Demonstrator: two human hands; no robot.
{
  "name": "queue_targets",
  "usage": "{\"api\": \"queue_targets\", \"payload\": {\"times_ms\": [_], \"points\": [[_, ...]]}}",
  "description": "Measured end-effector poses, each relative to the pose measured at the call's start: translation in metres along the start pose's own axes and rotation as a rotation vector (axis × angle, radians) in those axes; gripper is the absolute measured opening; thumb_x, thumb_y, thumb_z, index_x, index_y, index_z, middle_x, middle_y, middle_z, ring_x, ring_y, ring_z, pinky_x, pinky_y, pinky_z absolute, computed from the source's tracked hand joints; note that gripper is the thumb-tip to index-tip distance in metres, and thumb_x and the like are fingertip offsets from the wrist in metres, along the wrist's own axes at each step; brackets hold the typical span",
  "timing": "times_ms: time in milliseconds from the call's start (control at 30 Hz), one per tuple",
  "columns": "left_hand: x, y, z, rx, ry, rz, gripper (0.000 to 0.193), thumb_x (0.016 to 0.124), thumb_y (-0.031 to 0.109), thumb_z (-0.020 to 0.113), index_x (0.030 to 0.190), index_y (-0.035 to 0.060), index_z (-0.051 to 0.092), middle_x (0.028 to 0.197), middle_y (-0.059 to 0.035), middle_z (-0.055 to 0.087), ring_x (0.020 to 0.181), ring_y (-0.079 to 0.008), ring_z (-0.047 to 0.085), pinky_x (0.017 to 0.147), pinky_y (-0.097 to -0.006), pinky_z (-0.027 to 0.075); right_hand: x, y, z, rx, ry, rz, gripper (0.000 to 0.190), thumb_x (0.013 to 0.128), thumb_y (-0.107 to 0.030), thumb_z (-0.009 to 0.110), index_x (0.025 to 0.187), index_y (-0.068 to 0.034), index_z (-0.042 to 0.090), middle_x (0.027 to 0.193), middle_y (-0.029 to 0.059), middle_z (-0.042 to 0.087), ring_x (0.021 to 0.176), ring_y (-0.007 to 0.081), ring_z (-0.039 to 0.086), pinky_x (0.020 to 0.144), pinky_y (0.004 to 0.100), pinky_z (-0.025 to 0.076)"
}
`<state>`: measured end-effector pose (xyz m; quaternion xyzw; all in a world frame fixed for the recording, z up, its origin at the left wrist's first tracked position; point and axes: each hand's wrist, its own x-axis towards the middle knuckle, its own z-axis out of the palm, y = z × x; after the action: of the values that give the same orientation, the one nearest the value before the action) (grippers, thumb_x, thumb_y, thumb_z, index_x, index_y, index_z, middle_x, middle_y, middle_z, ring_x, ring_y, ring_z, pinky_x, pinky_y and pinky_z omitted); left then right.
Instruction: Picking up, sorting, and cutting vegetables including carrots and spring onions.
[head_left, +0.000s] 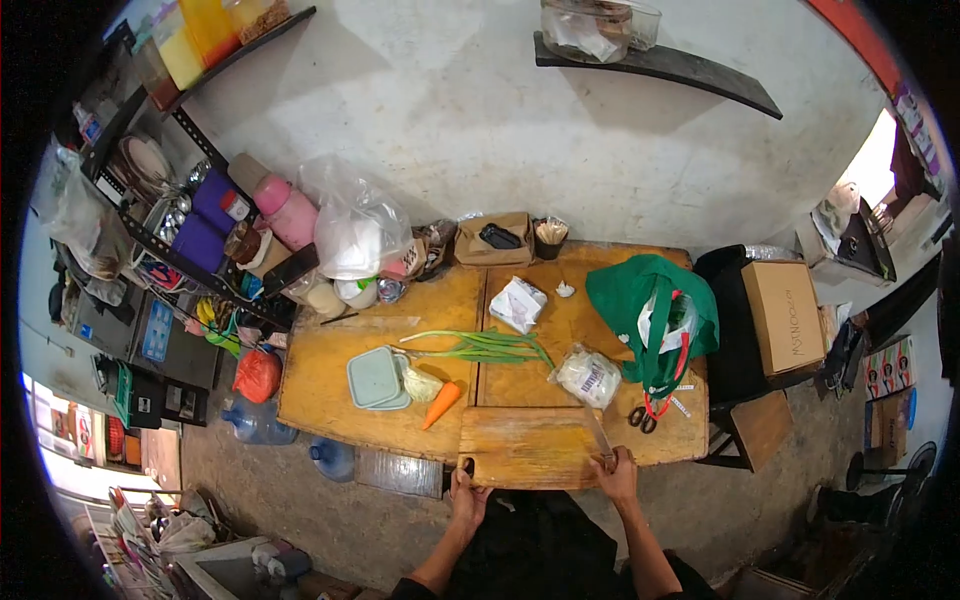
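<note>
A wooden cutting board (532, 448) lies at the near edge of the table. My left hand (469, 499) grips its near left corner, by the dark handle hole. My right hand (618, 474) holds a kitchen knife (598, 433) by the handle at the board's right end, the blade pointing away from me. Beyond the board are a carrot (441, 405), a piece of cabbage (421, 383) and several green onions (487, 349). A pale green lidded container (374, 377) sits left of the cabbage. A knotted plastic bag (590, 377) with hidden contents lies behind the knife.
The wooden table (322, 405) carries a green cloth bag (652, 300), black-handled scissors (643, 420) and a tissue pack (518, 304). Along the wall stand a cardboard tray (493, 240) and a cup of sticks (551, 234). A crowded metal rack (202, 262) borders the left side.
</note>
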<state>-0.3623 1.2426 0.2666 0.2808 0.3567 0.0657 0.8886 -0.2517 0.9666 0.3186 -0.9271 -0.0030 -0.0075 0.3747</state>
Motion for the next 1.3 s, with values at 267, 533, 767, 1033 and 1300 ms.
{"api": "queue_targets", "payload": {"times_ms": [267, 533, 767, 1033, 1300], "points": [[0.034, 0.023, 0.009, 0.037, 0.089, 0.022, 0.04, 0.095, 0.03, 0.041, 0.128, 0.0095, 0.035, 0.129, -0.0093, 0.044, 0.104, -0.0263, 0.055, 0.083, -0.0455, 0.049, 0.008, 0.004, 0.018, 0.245, -0.213, 0.186, 0.034, 0.072, -0.024, 0.074, 0.083, 0.004, 0.057, 0.061, 0.0109, 0.055, 0.059, 0.0151, 0.051, 0.055, 0.0319, 0.043], [0.067, 0.085, 0.016, 0.64, 0.26, 0.076, 0.045, 0.093, 0.032, 0.044, 0.128, 0.0077, 0.03, 0.125, -0.0122, 0.045, 0.097, -0.03, 0.056, 0.077, -0.0418, 0.05, 0.041, -0.04, 0.058, 0.343, -0.311, 0.097, 0.036, 0.076, -0.021, 0.069, 0.099, 0.001, 0.053, 0.065, 0.0082, 0.051, 0.061, 0.0135, 0.055, 0.054, 0.0293, 0.044], [0.062, 0.089, 0.009, 1.494, 0.207, 0.7, 0.049, 0.074, 0.023, 0.063, 0.114, -0.0013, 0.051, 0.083, -0.0238, 0.061, 0.082, -0.0365, 0.06, 0.07, -0.0414, 0.048, 0.055, -0.017, 0.068, 0.374, -0.326, 0.162, 0.024, 0.076, -0.014, 0.063, 0.092, 0.001, 0.053, 0.062, 0.0059, 0.05, 0.052, 0.0131, 0.047, 0.046, 0.0295, 0.039], [0.032, 0.085, 0.043, 1.342, -0.034, 0.552, 0.051, 0.071, 0.017, 0.067, 0.117, 0.0014, 0.05, 0.094, -0.0206, 0.06, 0.08, -0.0365, 0.059, 0.074, -0.0381, 0.048, 0.05, 0.009, 0.081, 0.437, -0.274, 0.126, 0.016, 0.078, -0.01, 0.058, 0.068, 0.0, 0.051, 0.054, 0.0011, 0.046, 0.049, 0.0105, 0.041, 0.047, 0.0296, 0.036], [0.064, 0.078, 0.077, 1.512, -0.313, 0.602, 0.033, 0.076, 0.012, 0.062, 0.107, 0.0031, 0.055, 0.082, -0.016, 0.056, 0.071, -0.0338, 0.055, 0.064, -0.04, 0.045, 0.041, -0.011, 0.151, 0.547, -0.263, 0.261, 0.01, 0.082, -0.008, 0.056, 0.076, -0.001, 0.055, 0.054, 0.0024, 0.048, 0.039, 0.0109, 0.043, 0.037, 0.0273, 0.034]]}}
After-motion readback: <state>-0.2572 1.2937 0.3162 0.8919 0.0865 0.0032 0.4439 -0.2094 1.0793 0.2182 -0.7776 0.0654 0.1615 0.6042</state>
